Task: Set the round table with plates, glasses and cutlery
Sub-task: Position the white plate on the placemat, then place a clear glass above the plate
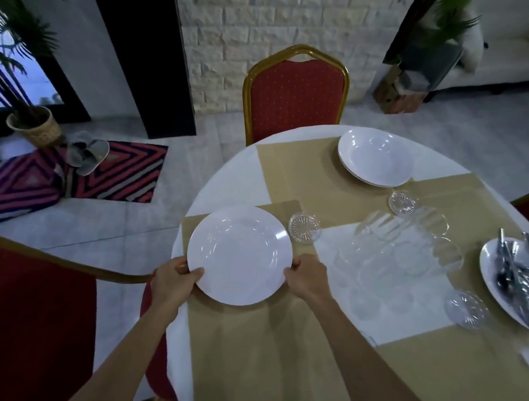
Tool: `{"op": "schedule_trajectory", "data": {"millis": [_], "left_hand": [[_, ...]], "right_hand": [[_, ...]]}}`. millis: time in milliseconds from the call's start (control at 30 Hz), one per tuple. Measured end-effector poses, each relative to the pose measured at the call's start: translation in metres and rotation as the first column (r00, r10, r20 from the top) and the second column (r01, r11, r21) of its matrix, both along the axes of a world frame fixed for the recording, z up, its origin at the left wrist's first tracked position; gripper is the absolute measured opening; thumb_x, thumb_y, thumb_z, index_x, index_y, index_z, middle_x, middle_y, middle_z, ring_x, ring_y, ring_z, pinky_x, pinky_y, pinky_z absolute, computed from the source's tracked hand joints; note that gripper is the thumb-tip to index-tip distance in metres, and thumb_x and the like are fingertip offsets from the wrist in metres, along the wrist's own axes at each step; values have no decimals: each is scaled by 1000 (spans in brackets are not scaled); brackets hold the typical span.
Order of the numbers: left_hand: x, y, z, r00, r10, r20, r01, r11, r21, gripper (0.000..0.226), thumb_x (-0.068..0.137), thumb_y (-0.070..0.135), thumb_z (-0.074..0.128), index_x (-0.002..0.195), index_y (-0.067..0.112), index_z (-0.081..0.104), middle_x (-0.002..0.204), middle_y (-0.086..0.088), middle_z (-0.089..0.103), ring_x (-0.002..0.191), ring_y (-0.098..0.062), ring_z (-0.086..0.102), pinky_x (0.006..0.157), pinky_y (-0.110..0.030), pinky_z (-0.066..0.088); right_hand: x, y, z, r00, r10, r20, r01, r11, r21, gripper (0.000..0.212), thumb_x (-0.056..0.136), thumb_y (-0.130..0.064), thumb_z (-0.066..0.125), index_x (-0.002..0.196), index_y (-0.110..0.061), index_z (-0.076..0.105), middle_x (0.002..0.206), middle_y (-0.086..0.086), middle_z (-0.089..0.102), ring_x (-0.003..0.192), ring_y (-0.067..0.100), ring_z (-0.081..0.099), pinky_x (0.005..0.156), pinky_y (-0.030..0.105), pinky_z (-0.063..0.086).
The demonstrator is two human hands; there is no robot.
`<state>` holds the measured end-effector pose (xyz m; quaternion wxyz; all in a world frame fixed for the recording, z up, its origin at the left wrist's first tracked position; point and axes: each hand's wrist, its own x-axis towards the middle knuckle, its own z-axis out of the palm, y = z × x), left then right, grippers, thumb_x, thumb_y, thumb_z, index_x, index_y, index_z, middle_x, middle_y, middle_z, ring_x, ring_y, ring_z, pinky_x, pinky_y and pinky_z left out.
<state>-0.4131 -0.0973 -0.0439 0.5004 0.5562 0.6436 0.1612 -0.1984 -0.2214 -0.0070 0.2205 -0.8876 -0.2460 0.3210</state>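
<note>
Left grip [175, 280] is closed on the plate [239, 253] at its near-left rim, thumb on top and fingers curled under. Right grip [308, 279] is closed on the near-right rim. The rim is taken at two spread points, probably so the plate is kept level and can be centred.

The plate is located over the far end of the beige mat [256, 347], at the desk [226, 176] edge by the near chair [12, 320]. Contact with the mat cannot be told.

A small clear dish [305, 228] is set just beside the plate's far-right rim. Glasses [399, 248] are clustered mid-desk, not yet distributed. Stacked plates [375, 157] are placed by the far chair [294, 101]. Cutlery [524, 282] is piled on the right-hand plate [492, 275].
</note>
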Motion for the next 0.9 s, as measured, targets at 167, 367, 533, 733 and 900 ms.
{"op": "schedule_trajectory", "data": {"millis": [167, 367, 533, 733, 900], "left_hand": [[32, 3, 28, 996, 23, -85, 1, 961, 276, 40, 81, 16, 71, 119, 6, 62, 116, -14, 60, 101, -29, 62, 80, -35, 50], [121, -29, 84, 964, -256, 69, 206, 888, 410, 27, 81, 9, 70, 107, 15, 70, 103, 2, 67, 94, -13, 60, 86, -22, 42], [199, -65, 105, 835, -538, 115, 461, 799, 386, 32, 78, 10, 71, 110, 14, 70, 102, 1, 67, 94, -13, 61, 89, -24, 47], [265, -68, 95, 555, -812, -181, 809, 476, 345, 66, 79, 21, 77, 138, 8, 50, 132, -10, 58, 119, -26, 55, 100, -31, 42], [270, -56, 82, 453, -871, -190, 859, 370, 354, 53, 80, 16, 75, 130, 12, 59, 123, -6, 67, 111, -25, 62, 89, -25, 41]], "right_hand": [[22, -4, 41, 980, -37, 195, 38, 999, 3, 15, 84, -21, 54, 90, -11, 63, 93, 5, 63, 90, 28, 60, 65, 28, 40], [55, -26, 98, 884, -126, 450, 70, 988, 140, 22, 89, -24, 58, 110, -19, 64, 107, -1, 69, 104, 24, 62, 92, 37, 46], [89, -50, 113, 786, -63, 615, 61, 998, 24, 39, 86, -25, 64, 125, -20, 57, 123, 5, 57, 119, 30, 48, 95, 40, 30], [118, -50, 108, 816, 172, 552, -10, 959, -284, 46, 82, -31, 66, 120, -15, 49, 125, 5, 53, 122, 32, 41, 95, 42, 30], [127, -42, 101, 768, 285, 574, -74, 929, -362, 41, 82, -35, 67, 117, -15, 56, 121, 3, 56, 124, 30, 41, 97, 42, 29]]}}
